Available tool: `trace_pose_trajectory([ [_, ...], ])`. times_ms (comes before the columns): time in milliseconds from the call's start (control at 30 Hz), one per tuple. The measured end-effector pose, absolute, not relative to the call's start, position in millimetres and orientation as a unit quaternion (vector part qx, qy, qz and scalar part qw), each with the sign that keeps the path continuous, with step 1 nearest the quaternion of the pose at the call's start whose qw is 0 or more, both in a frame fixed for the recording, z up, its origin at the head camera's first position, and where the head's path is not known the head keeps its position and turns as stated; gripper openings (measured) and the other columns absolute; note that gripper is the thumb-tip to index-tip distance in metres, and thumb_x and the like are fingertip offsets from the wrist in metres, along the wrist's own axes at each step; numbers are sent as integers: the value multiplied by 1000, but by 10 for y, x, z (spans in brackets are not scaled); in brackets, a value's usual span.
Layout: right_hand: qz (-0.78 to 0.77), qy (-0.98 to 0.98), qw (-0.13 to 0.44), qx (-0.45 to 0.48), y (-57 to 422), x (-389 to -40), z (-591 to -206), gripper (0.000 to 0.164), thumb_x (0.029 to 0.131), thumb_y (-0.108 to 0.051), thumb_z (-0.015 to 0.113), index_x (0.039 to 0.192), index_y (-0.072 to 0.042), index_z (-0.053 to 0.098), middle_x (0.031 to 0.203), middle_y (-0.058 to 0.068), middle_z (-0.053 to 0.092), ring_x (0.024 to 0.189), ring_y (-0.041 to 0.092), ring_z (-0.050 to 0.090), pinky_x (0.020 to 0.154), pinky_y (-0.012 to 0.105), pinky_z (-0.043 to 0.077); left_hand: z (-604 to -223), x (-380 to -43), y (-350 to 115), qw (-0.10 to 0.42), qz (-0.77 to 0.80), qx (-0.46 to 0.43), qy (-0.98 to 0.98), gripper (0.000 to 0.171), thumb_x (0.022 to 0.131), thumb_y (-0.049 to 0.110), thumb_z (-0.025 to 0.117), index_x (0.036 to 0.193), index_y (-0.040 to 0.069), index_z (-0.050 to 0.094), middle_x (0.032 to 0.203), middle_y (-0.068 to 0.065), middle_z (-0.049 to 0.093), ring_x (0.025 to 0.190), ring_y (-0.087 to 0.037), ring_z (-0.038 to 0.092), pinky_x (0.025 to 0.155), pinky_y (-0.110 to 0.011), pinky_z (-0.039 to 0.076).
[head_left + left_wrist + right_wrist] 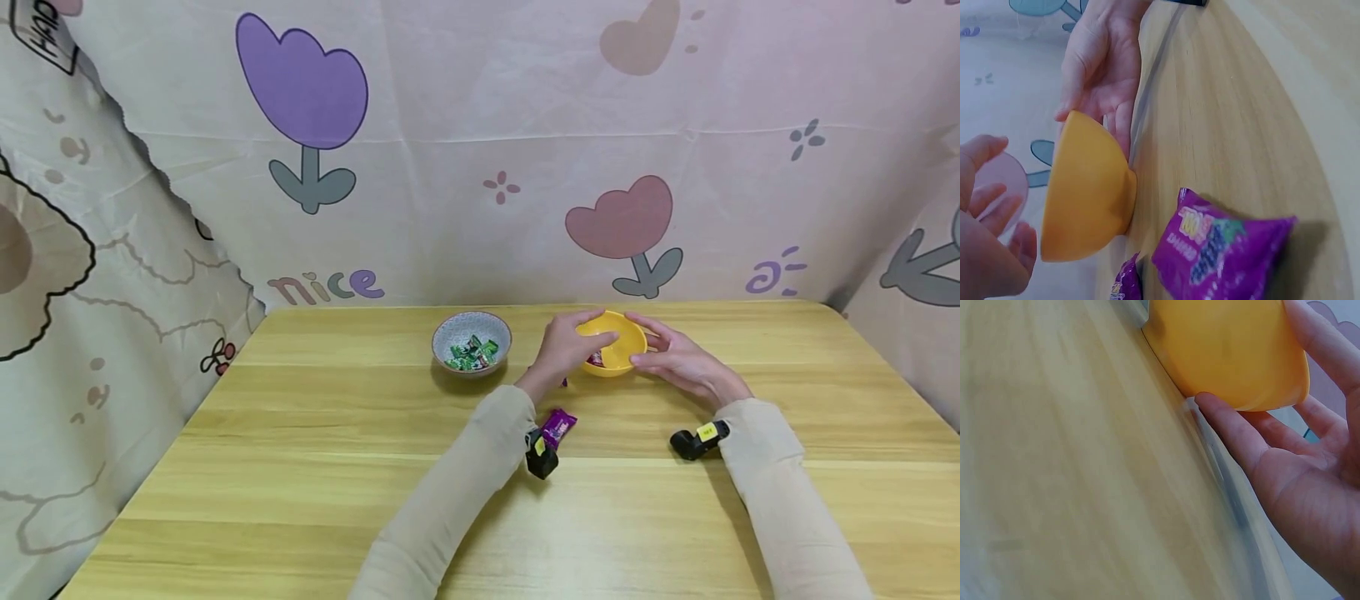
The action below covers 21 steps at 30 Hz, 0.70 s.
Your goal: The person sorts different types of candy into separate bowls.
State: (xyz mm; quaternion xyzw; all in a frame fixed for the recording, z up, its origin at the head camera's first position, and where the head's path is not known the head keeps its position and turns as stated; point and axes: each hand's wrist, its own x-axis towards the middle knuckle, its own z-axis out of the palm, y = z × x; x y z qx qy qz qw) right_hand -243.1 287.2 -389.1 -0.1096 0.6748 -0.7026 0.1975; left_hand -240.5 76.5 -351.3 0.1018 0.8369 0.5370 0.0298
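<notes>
Sleeves point(442, 500) foremost | left hand point(564, 345): fingers apart above yellow bowl point(626, 357) | right hand point(684, 363): fingers gripping its side

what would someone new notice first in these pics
Probably the bright yellow bowl, between the left grip and right grip toward the table's far edge. Next, perhaps, the purple tulip on the backdrop's upper left, then the purple packet beside the left wrist.
</notes>
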Motion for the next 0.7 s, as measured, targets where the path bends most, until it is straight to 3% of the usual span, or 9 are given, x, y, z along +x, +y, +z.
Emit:
trace_pose_trajectory([
  [333,-709,669,195,-102,2870,-2401,-3860,88,89,8,60,156,-9,6,153,31,8,109,11,56,96,33,47,-3483,-2159,332,50,545,154,823,54,85,26,76,136,18,58,139,-1,53,118,-25,55,101,-40,43],
  [600,-715,664,191,-102,2853,-2394,-3859,88,88,10,60,156,-7,5,151,33,11,108,11,57,94,31,49,-3542,-1951,24,107,537,168,820,54,84,28,76,135,20,59,142,1,50,135,-24,38,111,-47,29],
  [700,-714,666,192,-104,2850,-2406,-3875,88,88,9,60,155,-7,6,152,33,10,109,11,56,94,31,49,-3603,-1884,-73,123,541,175,813,54,84,26,76,135,18,59,139,3,52,131,-23,42,107,-45,35],
])
